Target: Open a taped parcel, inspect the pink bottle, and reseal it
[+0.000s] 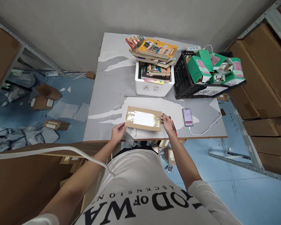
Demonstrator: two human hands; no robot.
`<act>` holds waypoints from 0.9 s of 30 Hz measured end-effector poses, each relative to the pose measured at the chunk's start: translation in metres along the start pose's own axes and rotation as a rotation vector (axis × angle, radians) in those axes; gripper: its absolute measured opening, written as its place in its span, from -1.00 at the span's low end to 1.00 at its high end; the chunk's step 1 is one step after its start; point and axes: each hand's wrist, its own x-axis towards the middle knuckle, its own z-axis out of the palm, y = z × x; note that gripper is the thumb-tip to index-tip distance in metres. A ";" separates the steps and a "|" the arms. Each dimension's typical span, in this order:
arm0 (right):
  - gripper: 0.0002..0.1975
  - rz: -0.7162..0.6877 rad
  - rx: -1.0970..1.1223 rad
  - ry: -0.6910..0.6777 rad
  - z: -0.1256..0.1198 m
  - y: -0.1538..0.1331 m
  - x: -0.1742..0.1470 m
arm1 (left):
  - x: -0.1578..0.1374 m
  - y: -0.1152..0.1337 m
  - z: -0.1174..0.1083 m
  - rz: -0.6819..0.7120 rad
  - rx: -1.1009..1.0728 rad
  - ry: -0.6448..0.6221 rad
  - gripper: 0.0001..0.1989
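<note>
A flat cardboard parcel (128,123) lies near the front edge of the table, shiny clear tape round both ends and a white label (143,119) on its top. My left hand (117,132) grips its lower left corner between thumb and fingers. At the opposite end, my right hand (167,123) has its bent fingers against the parcel's right edge. A red and black tool (173,125), perhaps a cutter, lies just beside that hand, partly hidden by it. Farther right rests a phone (187,117) on a white cable, its screen blurred.
Behind the parcel stands a white bin (153,89) heaped with books (154,50). A black crate (184,81) of green boxes (202,67) is on its right. Torn white paper covers parts of the table (112,84). Cartons (264,68) fill the right shelf; a large open carton (25,184) is at lower left.
</note>
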 end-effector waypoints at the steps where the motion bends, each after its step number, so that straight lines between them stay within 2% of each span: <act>1: -0.51 0.005 0.005 -0.003 -0.006 0.006 -0.006 | 0.003 -0.002 -0.003 0.004 -0.001 -0.024 -0.45; 4: -0.43 0.002 -0.038 -0.029 -0.026 0.030 -0.030 | 0.015 -0.006 -0.016 0.010 0.053 -0.102 -0.39; 7: -0.28 0.014 -0.110 -0.118 -0.037 0.051 -0.052 | 0.026 -0.006 -0.027 0.042 0.196 -0.169 -0.30; 11: -0.09 0.010 -0.156 -0.209 -0.028 0.064 -0.058 | 0.036 -0.007 -0.025 0.081 0.264 -0.249 -0.35; 13: -0.17 -0.011 -0.174 -0.236 -0.016 0.065 -0.054 | 0.037 -0.010 -0.018 0.064 0.270 -0.283 -0.44; 16: -0.39 -0.042 -0.158 -0.246 -0.003 0.061 -0.048 | 0.036 -0.015 -0.007 0.046 0.279 -0.281 -0.57; 19: -0.49 -0.078 -0.146 -0.232 -0.003 0.052 -0.046 | 0.029 -0.014 -0.003 0.071 0.300 -0.272 -0.63; 24: -0.50 -0.128 -0.181 -0.350 -0.016 0.026 -0.040 | 0.017 0.009 -0.002 0.167 0.560 -0.251 -0.55; 27: -0.47 -0.128 -0.316 -0.295 -0.015 0.012 -0.030 | 0.018 0.028 0.004 0.187 0.702 -0.192 -0.46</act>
